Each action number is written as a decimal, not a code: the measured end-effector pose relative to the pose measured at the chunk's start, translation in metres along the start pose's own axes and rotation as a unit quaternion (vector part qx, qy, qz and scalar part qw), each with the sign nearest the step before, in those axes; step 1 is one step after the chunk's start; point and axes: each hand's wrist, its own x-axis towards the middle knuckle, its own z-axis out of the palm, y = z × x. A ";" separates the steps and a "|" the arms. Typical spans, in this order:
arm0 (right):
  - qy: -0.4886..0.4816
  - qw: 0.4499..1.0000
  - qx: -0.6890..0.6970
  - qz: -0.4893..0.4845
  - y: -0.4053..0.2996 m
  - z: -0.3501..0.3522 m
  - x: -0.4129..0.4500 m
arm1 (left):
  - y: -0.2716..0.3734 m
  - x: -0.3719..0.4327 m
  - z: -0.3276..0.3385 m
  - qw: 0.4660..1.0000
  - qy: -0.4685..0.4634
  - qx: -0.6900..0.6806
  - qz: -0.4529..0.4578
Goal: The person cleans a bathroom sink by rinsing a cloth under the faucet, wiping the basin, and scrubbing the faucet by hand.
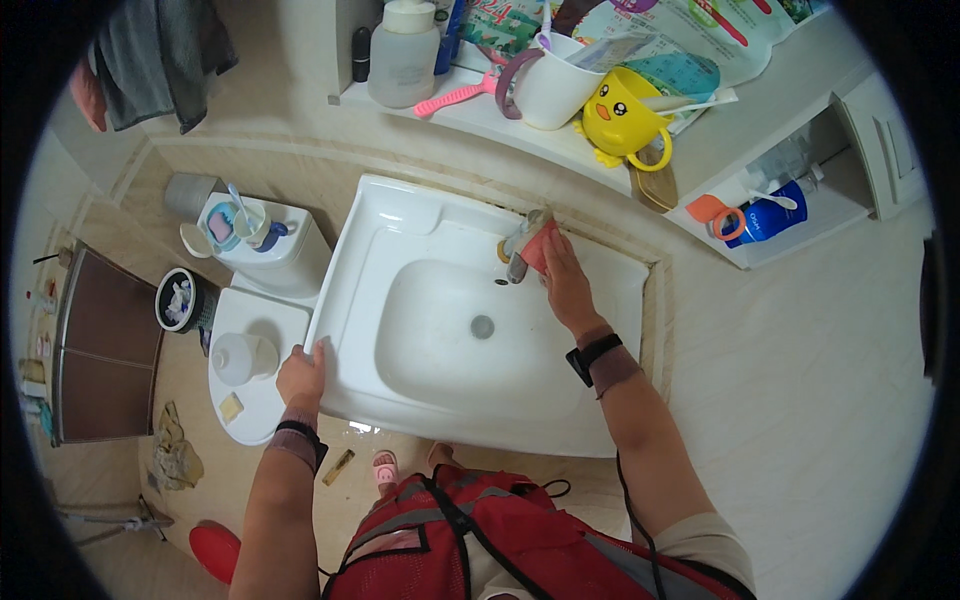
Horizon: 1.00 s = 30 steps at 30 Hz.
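A white ceramic washbasin (450, 337) fills the middle, with a round drain (482, 326) in its bowl. My right hand (566, 281) presses a pink-red cloth (537, 249) against the right side of the metal faucet (517, 244) at the basin's back edge. The cloth hides part of the faucet. At the basin's left rim rests my left hand (301, 375), thumb on the edge and nothing seen in it; its fingers are partly hidden. Beside it, on the closed white toilet lid (259, 409), are a translucent plastic container (244, 358) and a pale yellow block (231, 407).
Above the basin, a shelf (480, 112) holds a pump bottle (405, 56), a pink razor (454, 97), a white cup (555, 86) and a yellow cup (619, 120). An open cabinet (825, 232) stands right. Left are a waste bin (174, 300) and the toilet tank (296, 255).
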 end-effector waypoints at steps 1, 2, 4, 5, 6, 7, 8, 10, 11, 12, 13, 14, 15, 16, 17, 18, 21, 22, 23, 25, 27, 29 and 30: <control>0.002 1.000 -0.002 0.002 0.004 0.002 0.002 | 0.002 0.000 0.001 1.000 0.000 0.000 0.003; 0.012 1.000 -0.006 -0.013 0.009 0.004 0.009 | 0.004 -0.001 0.001 1.000 -0.002 -0.001 0.003; 0.025 0.999 -0.005 -0.025 0.016 0.010 0.025 | 0.005 -0.002 0.000 1.000 -0.001 0.004 0.004; 0.013 1.000 -0.012 -0.019 0.020 0.012 0.033 | 0.007 -0.002 0.001 1.000 -0.001 0.001 0.005; 0.001 1.000 -0.015 -0.013 0.020 0.017 0.039 | 0.004 -0.002 0.001 1.000 0.000 0.002 0.005; 0.006 1.000 -0.008 -0.009 0.017 0.019 0.045 | 0.001 -0.001 0.002 1.000 0.004 0.011 0.007; -0.001 1.000 -0.021 -0.005 0.015 0.020 0.048 | -0.003 -0.001 0.006 1.000 0.015 0.009 0.008; 0.000 1.000 -0.030 0.007 0.014 0.019 0.046 | -0.002 -0.001 0.005 0.999 0.030 0.016 0.017; -0.007 0.999 -0.030 0.012 0.015 0.018 0.043 | -0.001 -0.002 0.006 1.000 0.010 0.010 0.010; -0.011 0.999 -0.029 0.015 0.015 0.018 0.041 | 0.001 -0.002 0.004 1.000 -0.009 0.004 0.002; -0.002 1.000 -0.022 0.019 0.015 0.016 0.039 | -0.004 -0.001 0.005 1.000 0.000 0.012 0.006; 0.007 1.000 -0.013 0.011 0.015 0.014 0.035 | -0.010 0.003 0.012 1.000 0.013 0.009 0.019; 0.015 1.000 -0.004 0.003 0.014 0.013 0.030 | -0.017 0.006 0.016 0.999 0.026 0.008 0.032; 0.025 1.000 0.003 0.008 0.014 0.011 0.024 | -0.020 0.008 0.015 1.000 -0.002 -0.004 0.027; 0.019 1.000 0.022 0.010 0.014 0.008 0.017 | -0.023 0.009 0.014 1.000 0.006 0.004 0.030; 0.014 0.999 0.041 0.013 0.014 0.006 0.010 | -0.023 0.008 0.013 0.999 -0.022 0.021 0.021; 0.026 0.995 0.084 0.037 0.017 -0.004 -0.015 | -0.002 0.002 0.003 0.991 -0.033 0.131 0.011; 0.022 0.994 0.093 0.045 0.018 -0.006 -0.023 | 0.000 -0.002 0.007 0.990 0.000 0.141 0.004; 0.030 0.994 0.098 0.048 0.017 -0.007 -0.029 | 0.004 -0.006 0.012 0.988 0.033 0.152 -0.002; 0.048 0.986 0.146 0.061 0.015 -0.010 -0.045 | 0.018 -0.015 0.024 0.988 0.092 0.126 0.003; 0.052 0.974 0.204 0.079 0.014 -0.015 -0.058 | 0.037 -0.021 0.031 0.976 0.153 0.074 0.135; 0.052 0.960 0.257 0.098 0.015 -0.018 -0.072 | 0.075 -0.032 0.040 0.959 0.158 0.057 0.228; 0.031 0.934 0.320 0.155 0.014 -0.019 -0.079 | 0.094 -0.035 0.036 0.952 0.111 -0.017 0.286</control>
